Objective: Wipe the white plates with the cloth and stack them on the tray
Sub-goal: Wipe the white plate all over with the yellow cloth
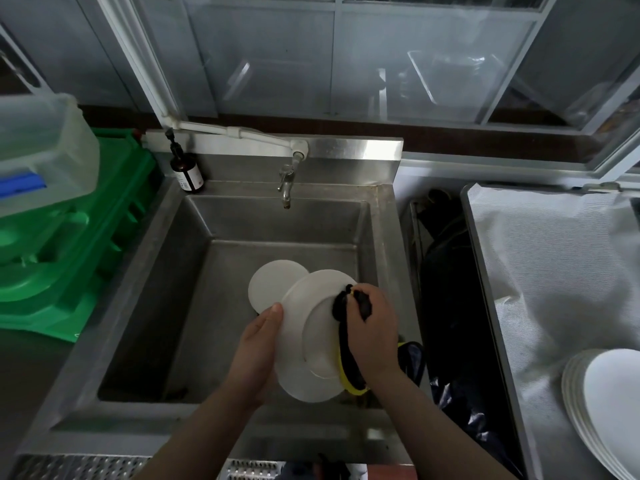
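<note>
I am standing over the steel sink [145, 271], holding a white plate [304, 337] above its basin. My left hand [256, 355] is supporting the plate at its left edge: the thumb is lying flat along the rim, and the fingers are running behind the plate, out of sight, so the grip of that hand is clamped on the plate, thumb in front and fingers behind. The plate is tilting, its face turned toward me and to the right.

My right hand [372, 327] is bunching a dark cloth [346, 306] with a yellow edge; the fingers are curled tight round it, and the grip is clamped on the cloth. The cloth is pressing on the right part of the plate's face, and a length of it is hanging down past the plate's lower right rim.

A second white plate [268, 285] is lying behind and to the upper left of the held one, partly covered by it, low in the basin.

To the right, a tray [485, 289] lined with white fabric is carrying a stack of white plates [602, 403] at its near end, well apart from the sink.

The tap [285, 183] is hanging over the back of the basin. A brown pump bottle [187, 171] is standing on the sink's back left corner. Green crates [90, 244] are sitting to the left.
</note>
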Available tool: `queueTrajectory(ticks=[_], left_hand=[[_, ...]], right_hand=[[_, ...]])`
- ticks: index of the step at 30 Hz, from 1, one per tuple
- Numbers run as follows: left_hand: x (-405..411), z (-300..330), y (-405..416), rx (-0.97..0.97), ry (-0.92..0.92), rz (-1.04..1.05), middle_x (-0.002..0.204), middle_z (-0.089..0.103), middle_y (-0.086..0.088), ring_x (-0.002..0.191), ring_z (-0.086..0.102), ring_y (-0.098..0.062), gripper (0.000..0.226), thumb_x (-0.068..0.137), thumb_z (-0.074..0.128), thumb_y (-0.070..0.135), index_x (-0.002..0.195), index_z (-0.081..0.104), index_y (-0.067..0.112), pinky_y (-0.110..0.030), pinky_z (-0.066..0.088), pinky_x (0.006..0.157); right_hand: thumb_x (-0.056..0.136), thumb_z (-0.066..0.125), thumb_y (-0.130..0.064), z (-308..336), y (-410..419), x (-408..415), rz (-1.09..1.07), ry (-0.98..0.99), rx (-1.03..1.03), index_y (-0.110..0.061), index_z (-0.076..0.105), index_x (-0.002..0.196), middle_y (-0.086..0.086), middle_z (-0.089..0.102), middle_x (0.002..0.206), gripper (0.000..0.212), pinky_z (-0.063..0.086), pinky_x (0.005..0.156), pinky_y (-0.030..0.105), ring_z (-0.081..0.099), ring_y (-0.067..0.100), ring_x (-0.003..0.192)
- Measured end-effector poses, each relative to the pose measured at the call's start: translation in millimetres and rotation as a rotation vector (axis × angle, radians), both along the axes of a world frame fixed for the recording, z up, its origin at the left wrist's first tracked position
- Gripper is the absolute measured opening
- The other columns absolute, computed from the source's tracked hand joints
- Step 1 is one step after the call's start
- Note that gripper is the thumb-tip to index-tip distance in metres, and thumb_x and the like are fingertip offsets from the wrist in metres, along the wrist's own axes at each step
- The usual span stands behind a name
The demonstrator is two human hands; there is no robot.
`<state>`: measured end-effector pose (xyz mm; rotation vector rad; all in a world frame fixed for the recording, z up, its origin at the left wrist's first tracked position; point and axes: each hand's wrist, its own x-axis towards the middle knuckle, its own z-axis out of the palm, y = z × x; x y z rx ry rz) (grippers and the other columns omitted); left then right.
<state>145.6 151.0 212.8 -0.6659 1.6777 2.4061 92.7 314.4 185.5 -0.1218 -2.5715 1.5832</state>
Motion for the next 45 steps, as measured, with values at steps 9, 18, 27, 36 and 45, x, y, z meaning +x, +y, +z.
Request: queueTrajectory(ticks=[9,18,27,36,45], left_hand=[[4,-2,-3,0.000,-0.007,-0.009,0.122,0.068,-0.022,0.112,0.065,-0.040,0.044,0.106,0.037,0.033,0.130,0.061,0.005,-0.059,0.052,0.095],[3,-3,-6,0.015,0.017,0.002,0.120,0.069,-0.018,0.109,0.068,-0.036,0.047,0.099,0.048,0.040,0.130,0.062,0.008,-0.047,0.058,0.081],[4,0,4,-0.015,0.000,-0.024,0.121,0.069,-0.016,0.112,0.066,-0.036,0.039,0.106,0.042,0.037,0.126,0.066,0.014,-0.058,0.053,0.094],[5,6,14,-0.014,0.008,0.005,0.118,0.071,-0.014,0.109,0.068,-0.034,0.038,0.106,0.036,0.030,0.126,0.064,0.013,-0.052,0.057,0.090],[4,8,20,0.031,-0.012,0.020,0.116,0.072,-0.017,0.107,0.069,-0.035,0.038,0.104,0.040,0.031,0.125,0.064,0.012,-0.045,0.060,0.084]], right_hand=[[0.095,0.057,-0.024,-12,16,-7,-0.136,-0.199,-0.147,-0.024,0.062,0.099,-0.011,0.062,0.091,0.006,0.041,0.067,0.020,0.057,0.004,0.086],[0.094,0.060,-0.032,-39,47,5,-0.295,-0.477,-0.202,-0.021,0.063,0.102,0.004,0.065,0.095,0.014,0.056,0.081,0.045,0.062,0.023,0.087],[0.093,0.059,-0.037,-23,37,11,-0.257,-0.345,-0.212,-0.031,0.061,0.096,-0.003,0.066,0.093,0.006,0.057,0.079,0.046,0.064,0.018,0.086],[0.094,0.059,-0.025,-7,15,17,-0.161,-0.102,-0.080,-0.023,0.060,0.098,-0.011,0.060,0.092,0.004,0.049,0.080,0.032,0.056,0.006,0.087],[0.093,0.061,-0.025,4,-11,24,-0.045,-0.046,-0.040,-0.025,0.059,0.098,-0.011,0.057,0.099,0.006,0.038,0.081,0.008,0.051,-0.005,0.094]])
